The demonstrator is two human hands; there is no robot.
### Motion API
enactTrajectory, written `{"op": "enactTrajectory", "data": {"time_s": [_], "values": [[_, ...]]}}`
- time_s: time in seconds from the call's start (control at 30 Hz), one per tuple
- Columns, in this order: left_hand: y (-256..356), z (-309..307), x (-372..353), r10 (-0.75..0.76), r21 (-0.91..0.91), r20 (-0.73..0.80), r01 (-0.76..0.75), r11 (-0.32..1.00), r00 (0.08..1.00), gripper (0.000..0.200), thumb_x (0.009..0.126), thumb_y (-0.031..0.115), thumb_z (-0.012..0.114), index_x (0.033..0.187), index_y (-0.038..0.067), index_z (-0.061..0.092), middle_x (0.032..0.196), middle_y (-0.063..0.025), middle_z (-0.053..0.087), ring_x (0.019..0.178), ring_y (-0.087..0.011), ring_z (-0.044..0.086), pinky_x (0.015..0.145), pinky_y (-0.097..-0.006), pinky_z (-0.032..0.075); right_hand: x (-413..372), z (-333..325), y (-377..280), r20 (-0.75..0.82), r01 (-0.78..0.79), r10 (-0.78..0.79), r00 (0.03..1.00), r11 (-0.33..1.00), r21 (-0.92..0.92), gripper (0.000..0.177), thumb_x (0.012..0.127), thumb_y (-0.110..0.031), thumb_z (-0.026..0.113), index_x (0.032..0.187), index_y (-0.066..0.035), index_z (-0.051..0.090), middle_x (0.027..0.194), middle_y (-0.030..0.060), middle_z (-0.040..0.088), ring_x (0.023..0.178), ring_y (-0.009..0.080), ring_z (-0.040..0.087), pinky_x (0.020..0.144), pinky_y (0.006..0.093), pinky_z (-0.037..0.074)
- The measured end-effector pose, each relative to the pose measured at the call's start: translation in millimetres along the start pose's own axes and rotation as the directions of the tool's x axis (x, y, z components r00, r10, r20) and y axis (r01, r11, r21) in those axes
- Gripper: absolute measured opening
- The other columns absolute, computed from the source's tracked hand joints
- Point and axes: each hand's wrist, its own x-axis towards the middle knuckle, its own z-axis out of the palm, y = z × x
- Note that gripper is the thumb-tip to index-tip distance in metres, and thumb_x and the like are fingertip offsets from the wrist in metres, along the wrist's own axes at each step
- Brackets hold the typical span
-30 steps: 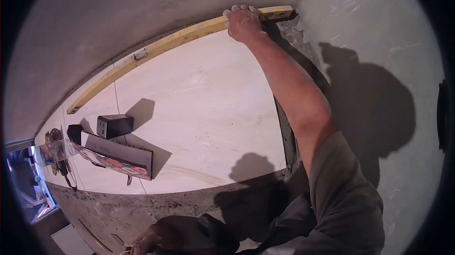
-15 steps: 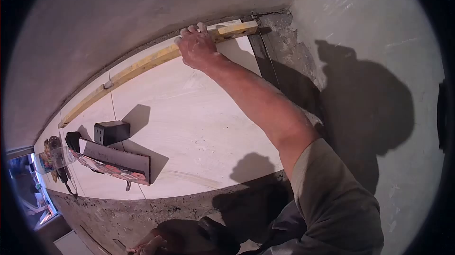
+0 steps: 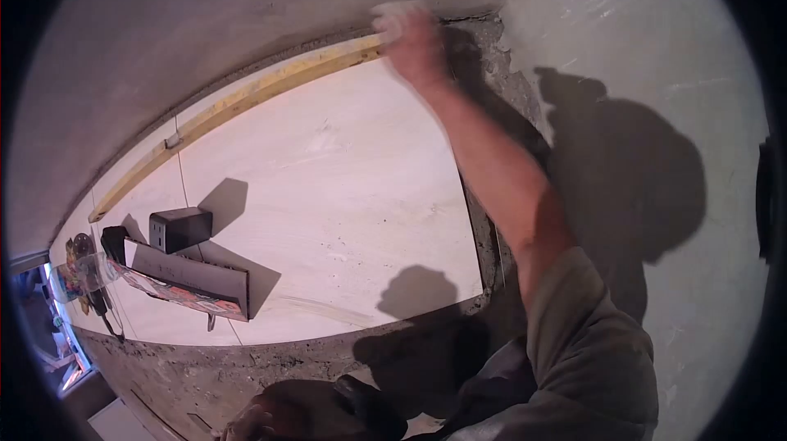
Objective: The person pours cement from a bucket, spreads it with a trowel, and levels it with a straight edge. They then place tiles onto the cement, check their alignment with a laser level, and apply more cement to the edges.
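Note:
My right hand (image 3: 412,38), blurred by motion, is at the far right end of a long yellow bar (image 3: 279,80), which lies along the back edge of large white panels (image 3: 344,187). How its fingers close on the bar is too smeared to make out. At the bottom edge, my left hand (image 3: 250,423) is partly in view in dim light over the rough ground, and its fingers are hard to tell apart.
On the panels at the left stand a black box (image 3: 180,229) and an open notebook-like case (image 3: 188,281), with a clear plastic bag (image 3: 82,273) beside them. Grey walls (image 3: 639,39) rise behind and to the right. Rough concrete (image 3: 180,367) borders the panels in front.
My right hand has moved right and slightly up along the bar to its end. The camera view has shifted a little, and the panels' right edge shows at a different angle.

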Motion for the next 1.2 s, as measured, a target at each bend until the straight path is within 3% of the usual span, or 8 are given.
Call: {"op": "enactTrajectory", "data": {"time_s": [0.03,0.1,0.13,0.3,0.43,0.67,0.87,1.2], "values": [[1,0,0,0.010,-0.009,0.001,-0.010,1.000,1.000,0.075,0.078,0.062,0.057,0.122,0.001,0.053,0.106,-0.0147,0.063,0.096,-0.0264,0.060,0.081,-0.0364,0.046,-7,7,31,-0.090,-0.513,0.517,0.851,0.856,0.064,0.019,0.077,-0.013,0.059,0.094,-0.008,0.064,0.094,0.0146,0.063,0.096,0.0323,0.056,0.084,0.0412,0.044],[0,2,1,0.020,-0.018,0.010,-0.020,1.000,1.000,0.076,0.078,0.062,0.056,0.123,0.001,0.052,0.106,-0.0154,0.063,0.096,-0.0267,0.060,0.081,-0.0368,0.047,-4,-24,73,-0.049,-0.511,0.509,0.859,0.859,-0.029,0.017,0.077,-0.018,0.057,0.088,-0.011,0.068,0.089,0.0126,0.066,0.087,0.0334,0.062,0.077,0.0404,0.049],[-3,3,1,0.019,-0.011,0.009,-0.019,1.000,1.000,0.075,0.079,0.062,0.056,0.123,0.001,0.052,0.107,-0.0157,0.063,0.096,-0.0269,0.060,0.081,-0.0372,0.046,-12,-21,100,0.031,-0.635,0.634,0.772,0.772,0.037,0.018,0.078,-0.022,0.056,0.085,-0.012,0.070,0.087,0.0133,0.067,0.084,0.0317,0.064,0.076,0.0379,0.050],[-10,-1,6,0.055,0.084,0.056,-0.060,0.995,0.997,0.072,0.080,0.060,0.056,0.124,0.002,0.052,0.108,-0.0165,0.062,0.097,-0.0272,0.060,0.081,-0.0386,0.046,-18,-16,124,0.164,-0.542,0.550,0.819,0.835,-0.094,0.017,0.075,-0.024,0.059,0.083,-0.014,0.071,0.086,0.0124,0.067,0.083,0.0310,0.064,0.076,0.0375,0.050],[1,0,7,-0.028,0.083,0.038,0.025,0.996,0.999,0.072,0.080,0.060,0.056,0.124,0.003,0.052,0.109,-0.0166,0.062,0.097,-0.0266,0.060,0.081,-0.0390,0.046,-10,7,132,0.215,-0.498,0.557,0.803,0.823,-0.271,0.017,0.074,-0.027,0.062,0.084,-0.016,0.071,0.085,0.0112,0.067,0.084,0.0299,0.064,0.077,0.0381,0.050],[-11,4,8,-0.085,0.089,0.017,0.083,0.993,0.996,0.078,0.077,0.066,0.054,0.124,0.004,0.052,0.109,-0.0154,0.062,0.096,-0.0264,0.061,0.079,-0.0373,0.048,-11,12,120,0.224,-0.539,0.587,0.778,0.807,-0.240,0.021,0.075,-0.031,0.065,0.086,-0.014,0.069,0.088,0.0118,0.067,0.086,0.0305,0.064,0.076,0.0386,0.050],[-4,4,15,-0.092,0.205,0.011,0.088,0.975,0.996,0.076,0.078,0.065,0.055,0.124,0.004,0.053,0.106,-0.0161,0.063,0.095,-0.0260,0.061,0.080,-0.0374,0.048,-8,11,124,0.264,-0.408,0.470,0.843,0.876,-0.257,0.021,0.075,-0.029,0.066,0.083,-0.010,0.068,0.084,0.0139,0.066,0.084,0.0321,0.063,0.075,0.0404,0.050],[21,7,33,-0.049,0.130,0.036,0.044,0.991,0.998,0.068,0.081,0.059,0.055,0.121,0.004,0.055,0.103,-0.0157,0.064,0.091,-0.0246,0.060,0.079,-0.0373,0.048,-6,9,126,0.333,-0.287,0.384,0.861,0.909,-0.303,0.021,0.077,-0.026,0.063,0.084,-0.006,0.065,0.087,0.0172,0.064,0.086,0.0344,0.062,0.077,0.0424,0.050]]}}
